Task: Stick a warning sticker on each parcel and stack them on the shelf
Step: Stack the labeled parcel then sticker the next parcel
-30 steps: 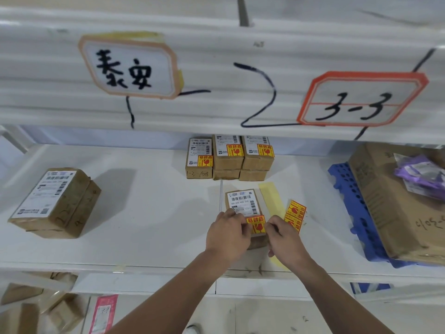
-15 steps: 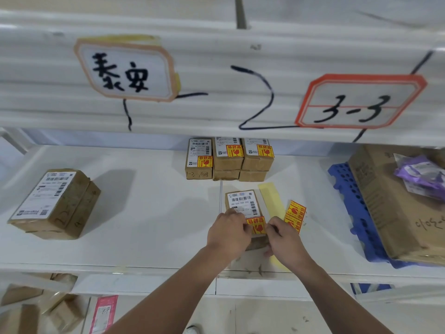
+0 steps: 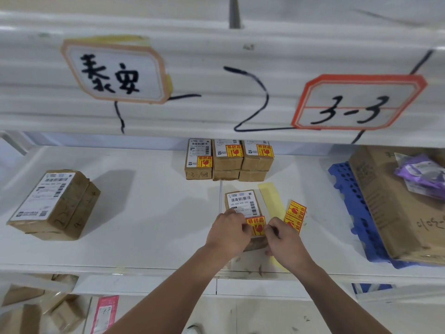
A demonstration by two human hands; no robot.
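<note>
Left hand [image 3: 227, 233], right hand [image 3: 285, 239] pinch sticker [image 3: 256, 226] atop parcel [image 3: 240, 201] near shelf [image 3: 144, 237] edge.

Shelf [image 3: 149, 213] room leftward, stacked parcels [image 3: 228, 162] behind, crate [image 3: 346, 201] right

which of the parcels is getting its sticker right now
The single parcel at the front middle of the shelf: left hand and right hand hold a warning sticker on its near end. Back-row parcels already carry stickers; the left stack is untouched.
</note>
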